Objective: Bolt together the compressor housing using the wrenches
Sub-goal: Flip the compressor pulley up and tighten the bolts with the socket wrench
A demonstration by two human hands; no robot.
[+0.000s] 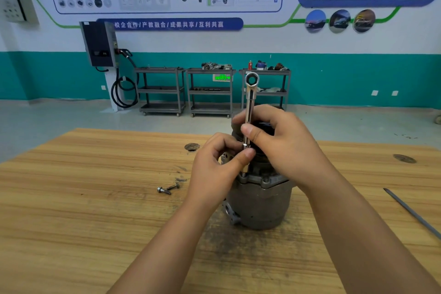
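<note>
A grey metal compressor housing (259,203) stands upright on the wooden table (95,210). A shiny wrench (250,98) stands vertically over the housing's top flange, ring end up. My right hand (281,141) pinches the wrench shaft with thumb and fingers. My left hand (214,167) pinches its lower part just above the flange, thumb against the shaft. The wrench's lower end and the bolt under it are hidden by my fingers. Two loose bolts (168,188) lie on the table left of the housing.
A thin dark metal rod (412,213) lies near the table's right edge. A round hole (191,147) marks the tabletop behind my left hand. Three grey shelf carts (210,92) and a wall-mounted charger (100,43) stand by the far wall.
</note>
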